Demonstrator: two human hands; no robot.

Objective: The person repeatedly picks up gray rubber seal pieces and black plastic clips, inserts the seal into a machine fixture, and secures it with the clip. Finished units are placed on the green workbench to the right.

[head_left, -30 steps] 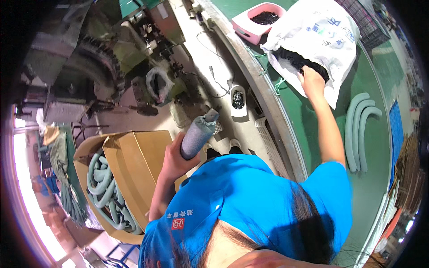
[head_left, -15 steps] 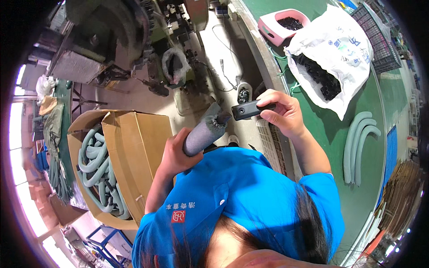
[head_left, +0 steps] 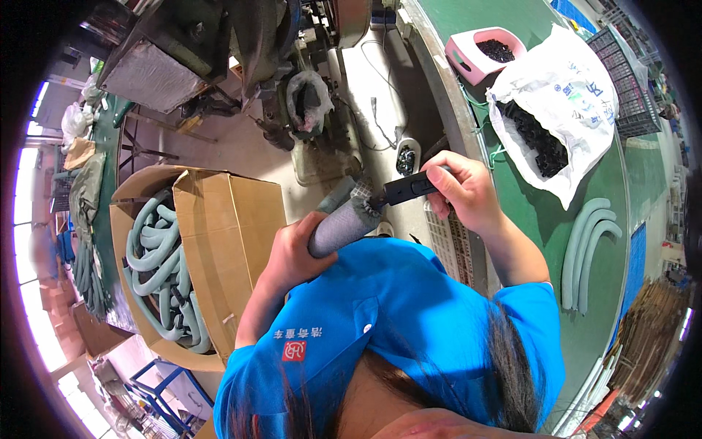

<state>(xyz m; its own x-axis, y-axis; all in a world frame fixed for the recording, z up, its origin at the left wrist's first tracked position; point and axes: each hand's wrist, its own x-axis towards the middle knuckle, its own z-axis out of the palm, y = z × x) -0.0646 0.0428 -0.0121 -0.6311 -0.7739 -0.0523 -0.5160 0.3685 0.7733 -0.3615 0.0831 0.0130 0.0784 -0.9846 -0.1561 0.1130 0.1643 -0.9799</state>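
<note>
Green table (head_left: 629, 175) on your right; white bag (head_left: 578, 88) of black parts lies on it, far side. Open cardboard box (head_left: 219, 241) of grey-green hoses (head_left: 157, 271) on your left. Your left hand (head_left: 292, 252) clenched around grey foam tube (head_left: 345, 225), centre, near your chest. Your right hand (head_left: 464, 192) grasping black plug (head_left: 409, 188), its tip at tube's end.

Open green desk (head_left: 643, 175) lies right of the hands; a white bag (head_left: 578, 95) and pink tray (head_left: 475, 58) crowd the far side, a cardboard box (head_left: 241, 234) blocks left.
</note>
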